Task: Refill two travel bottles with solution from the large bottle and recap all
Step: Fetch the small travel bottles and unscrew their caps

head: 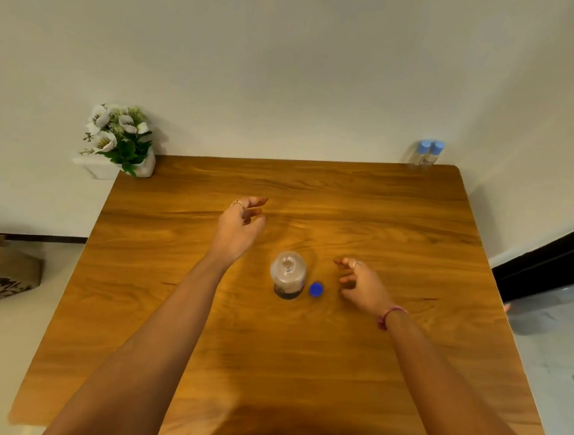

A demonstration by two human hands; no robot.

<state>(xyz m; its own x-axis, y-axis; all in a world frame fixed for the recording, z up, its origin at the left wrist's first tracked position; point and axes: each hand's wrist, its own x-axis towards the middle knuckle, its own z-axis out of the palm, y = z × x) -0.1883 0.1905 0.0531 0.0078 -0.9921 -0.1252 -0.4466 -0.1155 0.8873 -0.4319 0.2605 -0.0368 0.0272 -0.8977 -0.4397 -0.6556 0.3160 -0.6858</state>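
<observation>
Wooden tabletop filling most of the view, set against a pale wall; left hand held above the tabletop beyond the large bottle, fingers loosely curled, grasping nothing; right hand hovering low to the right of the cap, fingers relaxed and spread, also released, with a pink band at the wrist; white pot of artificial flowers at the far left corner, partly off the tabletop edge; large bottle upright near the middle, uncapped, mouth open toward the camera, dark label at its base; two travel bottles standing side by side, touching, at the far right corner, both topped with light blue caps; blue cap lying on the tabletop just beside the large bottle's right side, between bottle and right hand.
</observation>
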